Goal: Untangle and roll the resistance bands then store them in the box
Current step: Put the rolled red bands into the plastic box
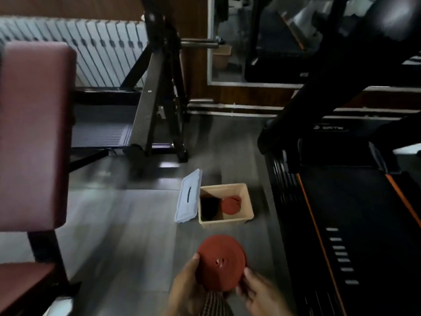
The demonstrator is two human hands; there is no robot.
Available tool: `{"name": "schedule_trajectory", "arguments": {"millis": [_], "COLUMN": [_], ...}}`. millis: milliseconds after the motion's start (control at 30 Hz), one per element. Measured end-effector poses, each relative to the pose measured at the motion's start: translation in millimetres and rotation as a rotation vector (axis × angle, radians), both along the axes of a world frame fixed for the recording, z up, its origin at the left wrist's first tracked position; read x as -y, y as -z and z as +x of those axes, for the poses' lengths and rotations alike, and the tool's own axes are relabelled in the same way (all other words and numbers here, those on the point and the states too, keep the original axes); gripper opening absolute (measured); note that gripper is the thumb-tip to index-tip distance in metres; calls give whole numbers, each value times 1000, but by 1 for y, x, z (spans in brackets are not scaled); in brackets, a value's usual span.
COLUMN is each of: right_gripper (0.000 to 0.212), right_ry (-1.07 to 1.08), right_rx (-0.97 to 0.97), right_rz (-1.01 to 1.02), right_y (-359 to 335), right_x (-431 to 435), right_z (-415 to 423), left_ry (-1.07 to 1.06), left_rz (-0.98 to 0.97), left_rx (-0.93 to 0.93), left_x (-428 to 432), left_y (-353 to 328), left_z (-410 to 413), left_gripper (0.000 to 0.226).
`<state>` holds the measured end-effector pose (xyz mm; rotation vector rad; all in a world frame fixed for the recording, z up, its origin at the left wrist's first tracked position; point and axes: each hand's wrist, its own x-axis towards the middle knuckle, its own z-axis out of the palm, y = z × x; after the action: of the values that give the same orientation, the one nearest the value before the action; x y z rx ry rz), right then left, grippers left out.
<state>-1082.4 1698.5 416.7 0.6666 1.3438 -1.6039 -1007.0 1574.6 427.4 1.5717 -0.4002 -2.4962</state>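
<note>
Grip: Both hands hold one rolled red band (pixel 221 262), its flat face toward the camera. The left hand (pixel 188 279) curls round its left edge. The right hand (pixel 259 293) pinches the lower right edge with its fingertips.
Band: It is wound into a tight disc with no loose tail showing, and is held in the air close to the body.
Box: A tan box (pixel 224 221) stands open on the floor ahead, well apart from the hands. It holds a black roll (pixel 208 207) on the left and a smaller red roll (pixel 231 205) on the right.
Lid: A pale blue lid (pixel 188 197) leans against the box's left side.
Surroundings: A treadmill (pixel 341 213) is on the right and a maroon padded bench (pixel 34 133) on the left.
Doing it well: The next step is probably carrying the roll to the box. Keep pressure on the outer edge so the winding cannot spring loose. Lower it beside the other rolls and let go only once it rests.
</note>
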Motion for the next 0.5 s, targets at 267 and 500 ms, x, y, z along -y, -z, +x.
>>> {"name": "schedule_trajectory", "arguments": {"millis": [267,500], "right_gripper": [18,12], "right_ry": [-101,-48], "right_rx": [14,90], "right_rz": [119,249], "right_y": [43,119], "right_x": [88,130], "right_z": [-131,-226], "left_ry": [-70,-84], "left_rz": [-105,-148], "left_rx": [254,327], "left_x": [72,107], "left_y": [67,140], "left_z": [-125,-227], "left_gripper": [25,15]}}
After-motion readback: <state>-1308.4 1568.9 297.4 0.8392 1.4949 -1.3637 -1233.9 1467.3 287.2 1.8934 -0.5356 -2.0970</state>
